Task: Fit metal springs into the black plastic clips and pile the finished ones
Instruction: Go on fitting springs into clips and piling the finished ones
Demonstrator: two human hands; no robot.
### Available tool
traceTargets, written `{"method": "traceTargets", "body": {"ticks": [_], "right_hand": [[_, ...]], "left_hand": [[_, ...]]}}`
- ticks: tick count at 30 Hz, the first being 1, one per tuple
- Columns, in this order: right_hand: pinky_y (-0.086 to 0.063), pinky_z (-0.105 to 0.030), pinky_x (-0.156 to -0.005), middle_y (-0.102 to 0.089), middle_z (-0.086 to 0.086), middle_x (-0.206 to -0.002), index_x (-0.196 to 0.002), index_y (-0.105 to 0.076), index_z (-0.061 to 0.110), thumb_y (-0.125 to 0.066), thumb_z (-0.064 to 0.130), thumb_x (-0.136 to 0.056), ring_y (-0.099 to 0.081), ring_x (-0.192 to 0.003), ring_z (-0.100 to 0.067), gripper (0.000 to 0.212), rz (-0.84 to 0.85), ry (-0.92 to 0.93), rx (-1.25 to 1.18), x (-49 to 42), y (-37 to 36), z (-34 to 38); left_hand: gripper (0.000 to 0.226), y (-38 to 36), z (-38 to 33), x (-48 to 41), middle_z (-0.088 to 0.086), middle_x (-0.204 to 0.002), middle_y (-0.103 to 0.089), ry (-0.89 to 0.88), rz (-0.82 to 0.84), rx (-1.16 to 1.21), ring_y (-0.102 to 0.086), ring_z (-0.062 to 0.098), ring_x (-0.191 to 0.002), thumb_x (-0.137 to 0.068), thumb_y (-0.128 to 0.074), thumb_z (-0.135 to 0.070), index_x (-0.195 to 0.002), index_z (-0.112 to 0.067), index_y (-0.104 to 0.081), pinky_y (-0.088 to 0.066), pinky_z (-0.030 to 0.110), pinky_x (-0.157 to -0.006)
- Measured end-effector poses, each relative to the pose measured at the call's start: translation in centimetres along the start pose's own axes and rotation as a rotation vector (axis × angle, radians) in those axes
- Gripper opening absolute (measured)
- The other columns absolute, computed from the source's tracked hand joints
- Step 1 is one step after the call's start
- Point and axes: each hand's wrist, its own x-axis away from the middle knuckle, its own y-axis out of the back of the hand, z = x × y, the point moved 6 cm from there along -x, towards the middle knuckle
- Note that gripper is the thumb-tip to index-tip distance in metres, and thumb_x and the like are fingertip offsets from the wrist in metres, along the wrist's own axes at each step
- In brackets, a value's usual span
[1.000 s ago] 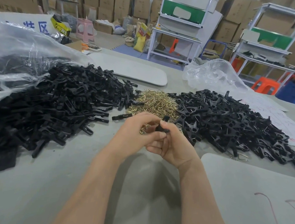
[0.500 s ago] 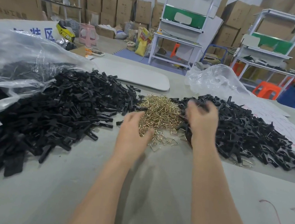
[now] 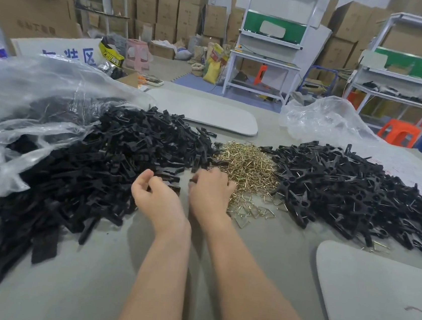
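At a factory table (image 3: 100, 286), the left hand (image 3: 157, 198) curls half-closed beside loose black clips (image 3: 168, 177) just ahead, nearer than the right hand (image 3: 210, 190), whose fingers rest on brass springs (image 3: 249, 164), grip unclear.

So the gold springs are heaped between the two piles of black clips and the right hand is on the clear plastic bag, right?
Not quite. The head view shows the right hand resting on the gold springs, not on the clear plastic bag. The springs do lie between the two piles of black clips.
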Motion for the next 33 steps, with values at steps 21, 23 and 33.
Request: {"method": "traceTargets", "body": {"ticks": [21, 23, 33], "right_hand": [[-0.039, -0.018, -0.074, -0.065, 0.002, -0.086, -0.09, -0.07, 0.013, -0.067, 0.014, -0.086, -0.056, -0.082, -0.013, 0.005, -0.109, 0.119, -0.629, 3.1, 5.8, -3.4], [-0.042, -0.019, -0.077, -0.062, 0.003, -0.084, -0.088, -0.071, 0.011, -0.067, 0.009, -0.083, -0.057, -0.082, -0.013, 0.006, -0.061, 0.198, -0.591, 4.0, 5.9, -3.8], [-0.041, -0.02, -0.058, -0.06, 0.0, -0.068, -0.113, -0.057, 0.007, -0.053, 0.003, -0.094, -0.054, -0.059, -0.005, 0.019, 0.037, -0.189, -1.372, 4.0, 5.3, -8.6]], "left_hand": [[0.028, -3.1, 2.5, 1.6, 0.01, -0.115, -0.062, 0.053, 0.435, -0.343, -0.062, 0.01, -0.091, -0.092, -0.06, -0.029, -0.112, -0.01, -0.055, -0.052, 0.031, -0.09], [0.021, -3.8, 3.1, 2.6, 0.013, -0.102, -0.068, 0.096, 0.555, -0.379, -0.063, 0.019, -0.088, -0.092, -0.06, -0.023, -0.104, -0.006, -0.063, -0.053, 0.039, -0.089], [0.007, -4.2, 3.1, 3.4, 0.002, -0.082, -0.064, 0.098, 0.636, -0.34, -0.06, 0.01, -0.074, -0.094, -0.055, -0.01, -0.099, -0.013, -0.059, -0.052, 0.023, -0.072]]}}
